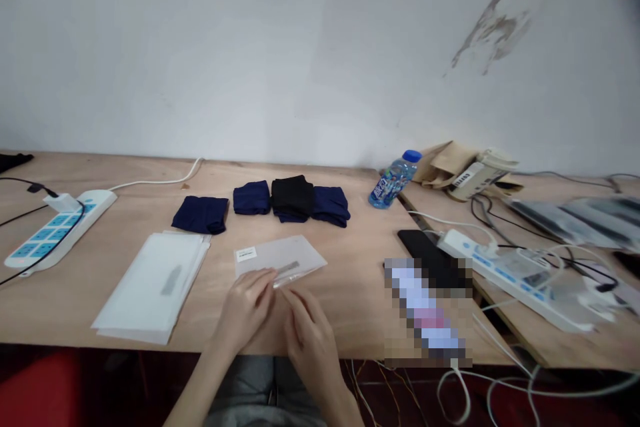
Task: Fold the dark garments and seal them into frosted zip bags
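A clear plastic bag (305, 252) with a small white label lies at a slant near the table's front edge. My left hand (246, 307) pinches its near edge, fingers closed on it. Close by on the right, my right hand (306, 323) has its fingers pressed together at the bag's near corner. To the left rests a stack of translucent bags (145, 280). Behind are folded dark cloths: a navy one (201, 213) at the left, another navy one (251, 198), a black one (291, 195) and a navy one (331, 205) side by side.
A blue-capped bottle (393, 180) stands behind at the right. Power strips lie at the left (60, 230) and right (510, 280), with cables. A black item (430, 257) and a pixelated device (423, 313) lie right of my hands. Paper bags (445, 163) sit by the wall.
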`<state>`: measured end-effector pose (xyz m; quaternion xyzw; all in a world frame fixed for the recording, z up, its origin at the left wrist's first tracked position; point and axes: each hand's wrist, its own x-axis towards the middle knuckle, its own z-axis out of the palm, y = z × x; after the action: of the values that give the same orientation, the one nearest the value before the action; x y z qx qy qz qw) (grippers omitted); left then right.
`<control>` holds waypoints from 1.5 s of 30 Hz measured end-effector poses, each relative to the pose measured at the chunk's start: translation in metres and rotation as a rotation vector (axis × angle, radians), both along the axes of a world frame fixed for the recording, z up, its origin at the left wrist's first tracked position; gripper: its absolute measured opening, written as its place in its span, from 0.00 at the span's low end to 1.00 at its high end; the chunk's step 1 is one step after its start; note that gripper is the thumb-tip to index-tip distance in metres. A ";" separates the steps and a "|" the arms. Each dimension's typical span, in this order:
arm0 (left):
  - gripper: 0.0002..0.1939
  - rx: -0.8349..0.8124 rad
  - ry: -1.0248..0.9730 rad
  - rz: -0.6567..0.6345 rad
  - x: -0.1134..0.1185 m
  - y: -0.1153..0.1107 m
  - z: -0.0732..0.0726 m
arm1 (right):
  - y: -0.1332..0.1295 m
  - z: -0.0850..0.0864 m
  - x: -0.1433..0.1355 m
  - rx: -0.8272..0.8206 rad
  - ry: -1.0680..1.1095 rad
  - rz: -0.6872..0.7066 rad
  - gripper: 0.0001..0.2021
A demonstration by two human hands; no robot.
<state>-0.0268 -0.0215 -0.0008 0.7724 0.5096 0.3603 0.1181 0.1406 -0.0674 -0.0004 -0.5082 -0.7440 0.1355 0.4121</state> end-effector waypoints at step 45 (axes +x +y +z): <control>0.19 0.083 0.054 -0.005 -0.010 0.021 -0.040 | 0.057 0.026 -0.033 -0.015 -0.145 -0.071 0.11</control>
<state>-0.0363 -0.0008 -0.0404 0.7873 0.4952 0.3599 0.0733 0.1078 -0.0104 0.0253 -0.5457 -0.7524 0.0893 0.3580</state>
